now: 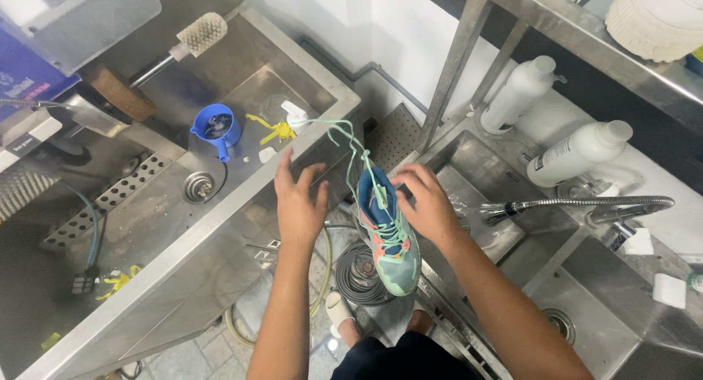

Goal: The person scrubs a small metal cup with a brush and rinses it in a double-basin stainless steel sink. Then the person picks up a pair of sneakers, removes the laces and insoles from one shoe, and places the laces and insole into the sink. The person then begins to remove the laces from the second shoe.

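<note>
Sneaker [392,244], mint green with coral and blue panels, hangs in the air at the centre of the view, between two steel sinks, toe pointing to 6 o'clock. The right hand [428,204] grips its collar at 2 o'clock of the shoe, fingers closed on it. The left hand [299,200] hovers at 9 o'clock, fingers spread, holding nothing. Pale green laces [350,142] trail up toward 12 o'clock. A blue funnel [217,127] lies in the left sink [220,226]; two white bottles [545,124] stand at 2 o'clock.
</note>
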